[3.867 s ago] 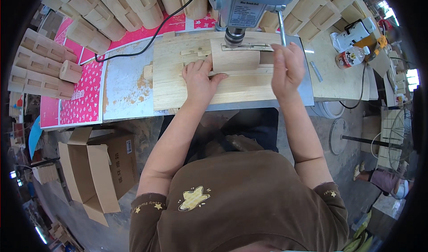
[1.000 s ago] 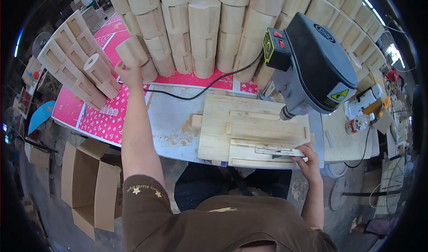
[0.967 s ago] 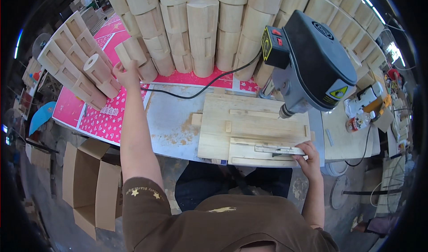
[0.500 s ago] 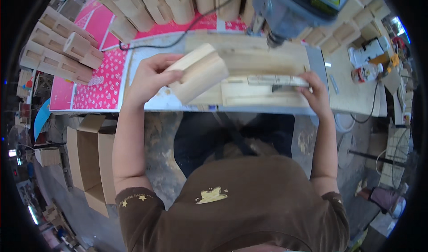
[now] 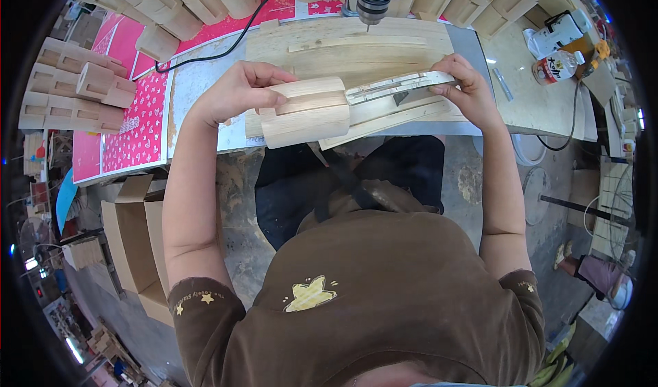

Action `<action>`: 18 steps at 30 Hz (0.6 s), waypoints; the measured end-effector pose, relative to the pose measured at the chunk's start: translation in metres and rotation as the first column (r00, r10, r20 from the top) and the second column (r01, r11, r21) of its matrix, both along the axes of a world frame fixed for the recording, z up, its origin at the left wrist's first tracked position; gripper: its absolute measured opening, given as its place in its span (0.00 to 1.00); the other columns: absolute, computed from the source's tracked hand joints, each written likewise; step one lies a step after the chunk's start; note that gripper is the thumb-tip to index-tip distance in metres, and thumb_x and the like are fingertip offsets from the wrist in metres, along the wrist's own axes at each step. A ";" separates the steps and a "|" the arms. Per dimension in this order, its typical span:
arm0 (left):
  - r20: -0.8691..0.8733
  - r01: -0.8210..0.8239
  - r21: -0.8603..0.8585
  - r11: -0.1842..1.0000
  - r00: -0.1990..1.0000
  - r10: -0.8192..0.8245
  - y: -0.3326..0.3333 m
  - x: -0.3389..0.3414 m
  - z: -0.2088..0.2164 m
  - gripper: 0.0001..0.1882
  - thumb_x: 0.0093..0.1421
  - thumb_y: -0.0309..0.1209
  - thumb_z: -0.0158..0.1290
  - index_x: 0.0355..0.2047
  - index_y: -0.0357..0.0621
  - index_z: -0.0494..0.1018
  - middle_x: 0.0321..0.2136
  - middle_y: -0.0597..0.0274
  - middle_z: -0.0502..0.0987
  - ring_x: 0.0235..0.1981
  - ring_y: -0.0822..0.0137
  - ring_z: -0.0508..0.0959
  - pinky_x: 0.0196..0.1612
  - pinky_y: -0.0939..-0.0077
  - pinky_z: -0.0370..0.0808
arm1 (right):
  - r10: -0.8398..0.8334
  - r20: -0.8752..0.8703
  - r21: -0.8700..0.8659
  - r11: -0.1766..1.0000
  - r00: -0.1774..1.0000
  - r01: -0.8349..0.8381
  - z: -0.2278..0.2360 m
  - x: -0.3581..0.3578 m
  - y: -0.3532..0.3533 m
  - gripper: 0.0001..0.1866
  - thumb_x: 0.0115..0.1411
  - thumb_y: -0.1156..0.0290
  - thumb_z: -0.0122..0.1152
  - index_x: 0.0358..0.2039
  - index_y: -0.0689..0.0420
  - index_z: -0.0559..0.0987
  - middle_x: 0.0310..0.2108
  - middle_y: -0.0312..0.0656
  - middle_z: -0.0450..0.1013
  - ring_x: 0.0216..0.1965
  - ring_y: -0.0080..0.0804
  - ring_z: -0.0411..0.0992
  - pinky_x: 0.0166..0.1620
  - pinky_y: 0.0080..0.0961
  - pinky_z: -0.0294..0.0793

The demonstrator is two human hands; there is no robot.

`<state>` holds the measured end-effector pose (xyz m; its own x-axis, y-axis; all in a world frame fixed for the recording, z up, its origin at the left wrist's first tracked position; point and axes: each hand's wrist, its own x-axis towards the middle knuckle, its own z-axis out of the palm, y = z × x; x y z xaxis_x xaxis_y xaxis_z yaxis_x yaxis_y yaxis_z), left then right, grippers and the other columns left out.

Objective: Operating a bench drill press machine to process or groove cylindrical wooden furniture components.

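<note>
My left hand (image 5: 241, 94) is closed on the left end of a pale wooden block (image 5: 305, 121), rounded along its sides with a groove lengthwise. The block lies nearly level above the bench's front edge. Between the thumb and fingers of my right hand (image 5: 469, 91) is a long, narrow, whitish slotted strip (image 5: 404, 84), with a small dark piece beneath it. The strip's left end meets the block's right end at the groove; whether it enters cannot be made out. Under the strip, a wooden guide piece (image 5: 384, 122) lies slanted on a wooden board (image 5: 274, 48).
A drill press chuck with a bit (image 5: 372, 11) hangs beyond the board. Several grooved wooden blocks (image 5: 75, 116) are stacked at left, with more along the back. A black cable (image 5: 236, 44) crosses the bench. A bottle (image 5: 556, 66) stands at right; a cardboard box (image 5: 133, 246) sits below left.
The block in my left hand has turned from tilted to nearly level. The strip in my right hand has tilted, and its left end has come against the block. The view has shifted.
</note>
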<state>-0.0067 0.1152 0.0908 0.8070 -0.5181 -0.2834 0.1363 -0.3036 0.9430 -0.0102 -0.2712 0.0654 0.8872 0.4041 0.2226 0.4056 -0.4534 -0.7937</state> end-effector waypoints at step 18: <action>0.708 -0.535 -0.228 0.813 0.482 0.516 -0.102 -0.078 -0.081 0.32 0.45 0.33 0.66 0.49 0.33 0.68 0.52 0.49 0.62 0.51 0.59 0.68 0.51 0.69 0.68 | -0.167 0.311 -0.054 0.980 0.935 0.193 -0.013 -0.012 0.019 0.18 0.44 0.78 0.67 0.38 0.59 0.76 0.35 0.42 0.70 0.37 0.37 0.70 0.39 0.26 0.70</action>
